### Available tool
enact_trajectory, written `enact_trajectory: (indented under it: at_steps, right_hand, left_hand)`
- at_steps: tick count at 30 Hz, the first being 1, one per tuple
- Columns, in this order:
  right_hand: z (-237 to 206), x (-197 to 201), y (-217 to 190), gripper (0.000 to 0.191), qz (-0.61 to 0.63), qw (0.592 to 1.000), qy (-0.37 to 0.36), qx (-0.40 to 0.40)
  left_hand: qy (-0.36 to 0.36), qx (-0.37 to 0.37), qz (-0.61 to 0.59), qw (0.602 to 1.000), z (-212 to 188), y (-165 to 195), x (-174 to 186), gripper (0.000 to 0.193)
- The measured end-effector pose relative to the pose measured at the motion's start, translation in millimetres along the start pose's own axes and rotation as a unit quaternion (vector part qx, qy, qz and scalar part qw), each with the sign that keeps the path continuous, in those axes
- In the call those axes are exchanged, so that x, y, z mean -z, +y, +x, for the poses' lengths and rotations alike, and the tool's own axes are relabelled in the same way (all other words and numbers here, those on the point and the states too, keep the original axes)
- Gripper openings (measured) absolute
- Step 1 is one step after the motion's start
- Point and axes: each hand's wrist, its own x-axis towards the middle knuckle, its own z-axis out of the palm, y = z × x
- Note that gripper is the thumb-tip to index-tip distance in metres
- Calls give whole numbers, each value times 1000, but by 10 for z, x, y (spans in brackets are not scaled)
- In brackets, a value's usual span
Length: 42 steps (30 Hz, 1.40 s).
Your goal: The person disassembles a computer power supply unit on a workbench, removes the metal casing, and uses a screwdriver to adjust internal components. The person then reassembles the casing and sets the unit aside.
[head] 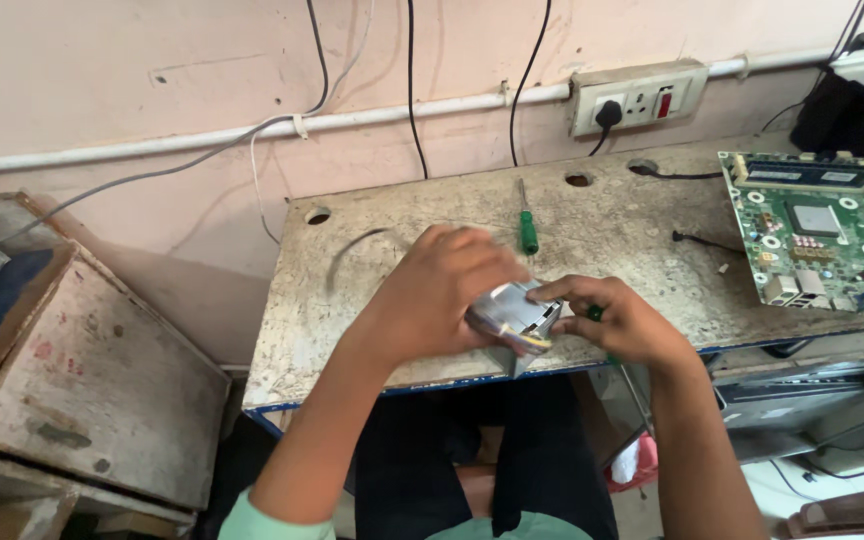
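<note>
Head view, frame centre: we clamp both our left hand and right hand around a small silver heatsink-fan block above the worn workbench, likely rigid, light, delicate-wired, best gripped by its sides.

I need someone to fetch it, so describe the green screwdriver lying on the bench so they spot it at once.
Find the worn, pale workbench against the pink wall. Below the wall socket, near the bench's back edge and just beyond the two hands, lies the screwdriver, pointing at the wall. Its bright green handle sets it apart; nothing else loose there is that colour.
</note>
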Motion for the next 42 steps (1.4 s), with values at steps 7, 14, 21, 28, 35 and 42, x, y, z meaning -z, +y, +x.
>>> enact_trajectory:
  at_steps: [7, 14, 21, 28, 35, 42]
  right_hand:
    - [-125, -167, -63, 83, 59, 989, 107, -81]
    - [-164, -490, -570, 87, -136, 951, 178, -212]
    - [-52, -398, -484, 78, -85, 977, 180, -72]
    - [-1, -295, -276, 73, -83, 983, 155, -59]
    - [-352, 27, 9, 75, 3, 984, 159, -80]
    - [-414, 78, 194, 92, -5, 989, 130, -73]
  left_hand:
    - [-179, 174, -78, 965, 207, -536, -423, 28]
    - [-261, 244, 8, 934, 252, -633, -501, 19]
    - [-238, 290, -3, 927, 172, -537, -371, 24]
    - [-254, 321, -20, 912, 144, -463, -244, 32]
    - [-201, 292, -42, 934, -29, -557, -232, 46]
    - [-72, 268, -302, 912, -346, -819, -451, 50]
